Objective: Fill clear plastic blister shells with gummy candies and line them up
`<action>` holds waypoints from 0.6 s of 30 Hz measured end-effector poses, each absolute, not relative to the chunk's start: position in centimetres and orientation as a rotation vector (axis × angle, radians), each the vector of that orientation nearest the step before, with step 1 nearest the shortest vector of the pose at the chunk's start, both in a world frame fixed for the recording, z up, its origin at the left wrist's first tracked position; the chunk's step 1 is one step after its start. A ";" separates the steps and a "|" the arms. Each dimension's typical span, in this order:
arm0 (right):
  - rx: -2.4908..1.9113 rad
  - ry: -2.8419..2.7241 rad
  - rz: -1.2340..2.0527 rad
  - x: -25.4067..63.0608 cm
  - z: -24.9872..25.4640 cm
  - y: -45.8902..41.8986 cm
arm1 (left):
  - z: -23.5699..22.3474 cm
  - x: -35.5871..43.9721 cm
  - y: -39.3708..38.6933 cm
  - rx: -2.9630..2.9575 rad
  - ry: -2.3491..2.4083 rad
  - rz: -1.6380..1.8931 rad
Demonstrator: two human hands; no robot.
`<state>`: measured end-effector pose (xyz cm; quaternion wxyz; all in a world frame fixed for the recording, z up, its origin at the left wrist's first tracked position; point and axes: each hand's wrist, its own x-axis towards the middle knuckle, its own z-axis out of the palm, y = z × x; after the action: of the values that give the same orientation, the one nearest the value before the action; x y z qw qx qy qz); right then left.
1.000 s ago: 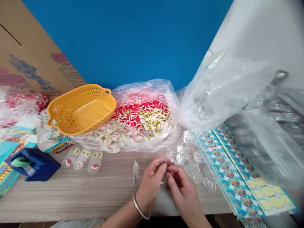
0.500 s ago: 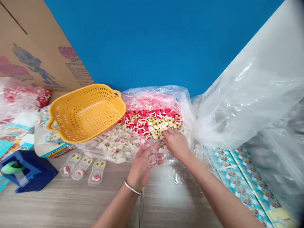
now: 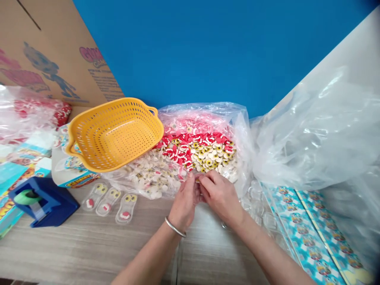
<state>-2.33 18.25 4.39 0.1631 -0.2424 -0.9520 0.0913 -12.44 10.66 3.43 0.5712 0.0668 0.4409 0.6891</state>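
My left hand (image 3: 185, 202), with a metal bangle at its wrist, is closed on a small clear plastic blister tray, mostly hidden behind the fingers. Against it, my right hand (image 3: 218, 194) pinches a small gummy eye (image 3: 197, 179), only a yellowish bit of which shows. Just beyond both hands lies an open clear bag (image 3: 242, 134) of loose gummies: white-and-yellow eyes (image 3: 212, 155) and red-and-white mouths (image 3: 181, 152). To the left, three clear trays (image 3: 126, 208) lie on the table, each holding yellow eyes at one end and a red mouth at the other.
A yellow perforated basket (image 3: 118, 134) rests tilted at the left, above a printed carton (image 3: 74, 180). A blue tape dispenser (image 3: 44, 202) stands nearer. Empty clear trays (image 3: 257, 202) and printed blue sheets (image 3: 303, 225) lie right, below crumpled plastic (image 3: 311, 134). A blue panel (image 3: 192, 51) rises behind.
My right hand has come away from the loose gummies to meet my left hand, pinching a gummy eye. The left hand's fingers have closed in around the tray. The view has shifted slightly.
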 end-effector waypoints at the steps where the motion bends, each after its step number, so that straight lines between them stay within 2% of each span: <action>1: -0.690 -2.726 0.238 -2.4 4.4 18.0 | 3.2 -12.3 10.6 0.166 1.042 1.643; 3: -0.690 -2.722 0.288 -2.3 4.4 17.8 | 2.7 -12.1 10.5 0.163 1.065 1.680; 10: -0.821 -2.476 0.810 -1.4 4.9 18.0 | 2.4 -11.9 10.2 0.176 1.149 1.681; 13: -0.900 -2.396 0.820 -1.4 4.7 17.8 | 2.7 -11.9 10.4 0.203 1.195 1.676; 18: -0.760 -2.465 0.672 -1.4 4.2 17.4 | 2.7 -11.9 10.4 0.223 1.169 1.702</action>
<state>-1.39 17.38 4.15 0.2359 -0.2770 -0.8987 0.2449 -11.86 10.39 2.75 0.5076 0.0927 0.4849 0.7061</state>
